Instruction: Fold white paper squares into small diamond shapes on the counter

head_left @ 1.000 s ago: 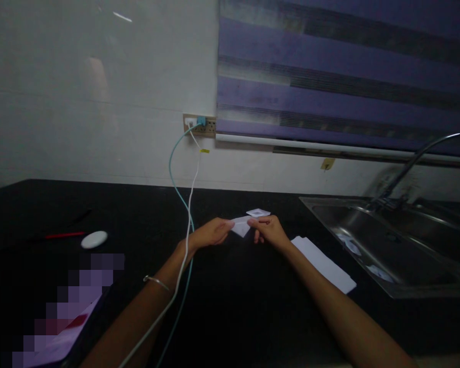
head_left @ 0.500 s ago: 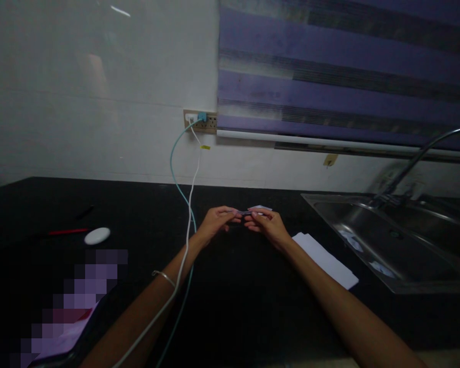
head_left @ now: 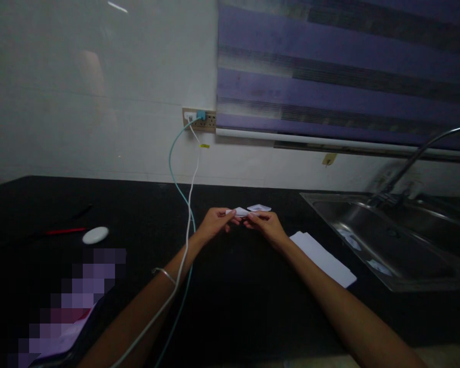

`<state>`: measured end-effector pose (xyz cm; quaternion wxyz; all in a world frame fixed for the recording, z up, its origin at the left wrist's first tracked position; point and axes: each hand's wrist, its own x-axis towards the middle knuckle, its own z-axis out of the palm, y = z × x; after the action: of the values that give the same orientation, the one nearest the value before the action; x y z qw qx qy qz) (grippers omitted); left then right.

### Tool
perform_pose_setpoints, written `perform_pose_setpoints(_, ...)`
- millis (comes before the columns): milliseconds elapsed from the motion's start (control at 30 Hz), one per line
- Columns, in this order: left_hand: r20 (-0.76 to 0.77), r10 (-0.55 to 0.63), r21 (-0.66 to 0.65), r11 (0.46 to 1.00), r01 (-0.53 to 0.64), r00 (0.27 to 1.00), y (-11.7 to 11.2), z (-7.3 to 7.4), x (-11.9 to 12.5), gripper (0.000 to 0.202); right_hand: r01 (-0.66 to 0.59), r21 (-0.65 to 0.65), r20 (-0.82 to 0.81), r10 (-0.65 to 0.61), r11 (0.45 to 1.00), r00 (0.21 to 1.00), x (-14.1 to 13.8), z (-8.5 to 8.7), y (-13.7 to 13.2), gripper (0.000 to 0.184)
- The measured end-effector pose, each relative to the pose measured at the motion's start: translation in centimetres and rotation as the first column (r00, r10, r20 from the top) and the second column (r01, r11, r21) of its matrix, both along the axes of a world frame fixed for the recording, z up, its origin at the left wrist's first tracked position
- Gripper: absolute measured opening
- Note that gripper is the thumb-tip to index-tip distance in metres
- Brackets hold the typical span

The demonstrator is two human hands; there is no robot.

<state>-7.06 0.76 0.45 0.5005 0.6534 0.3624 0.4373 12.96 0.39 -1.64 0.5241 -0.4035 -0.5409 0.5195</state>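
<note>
Between my two hands is a small piece of folded white paper point(head_left: 240, 211), held just above the black countertop point(head_left: 237, 296). My left hand point(head_left: 217, 221) pinches its left end, thumb on top. At the right end, my right hand point(head_left: 266, 225) grips it the same way. Another folded white paper point(head_left: 259, 208) lies on the counter just behind my right hand. Beside my right forearm rest white paper sheets point(head_left: 324, 259). The undersides of the held paper and some fingertips are hidden.
A steel sink point(head_left: 402, 250) with a curved faucet point(head_left: 414, 158) is at the right. White and teal cables run from a wall socket point(head_left: 199, 120) across my left forearm. On the left lie a white oval object point(head_left: 95, 235), a red stick-like item point(head_left: 66, 231) and a pixelated screen point(head_left: 80, 301).
The held paper has tilted from nearly edge-on, so its white face now shows. Both hands stay in almost the same place, and more of the folded paper behind is visible.
</note>
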Motion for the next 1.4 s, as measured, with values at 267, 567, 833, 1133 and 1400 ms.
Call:
perform_pose_setpoints(267,-0.064,0.025,0.082,0.996,-0.02,0.998,-0.2,0.2,0.0,0.034,0.053,0.084,0.105,-0.062,0.995,0.993,0.4,0.1,0.0,0.036)
perform_pose_setpoints(567,0.053,0.095,0.067,0.993,-0.098,0.994,0.2,-0.5,0.4,0.033,0.052,0.108,0.058,-0.059,0.993,0.997,0.1,0.7,-0.4,0.036)
perform_pose_setpoints(833,0.067,0.117,0.07,0.99,-0.122,0.991,0.2,-0.6,0.4,0.035,0.067,0.109,-0.005,-0.067,0.992,0.998,-0.1,0.3,-0.1,0.038)
perform_pose_setpoints(1133,0.098,0.129,0.101,0.985,-0.139,0.987,0.2,-0.7,0.4,0.029,0.042,0.125,-0.068,-0.034,0.991,0.997,-0.2,0.0,0.1,0.039)
perform_pose_setpoints(1400,0.23,0.017,0.033,0.999,-0.025,0.973,0.5,-1.2,0.7,0.046,0.081,0.119,-0.076,-0.072,0.99,0.995,-0.3,0.7,-0.2,0.048)
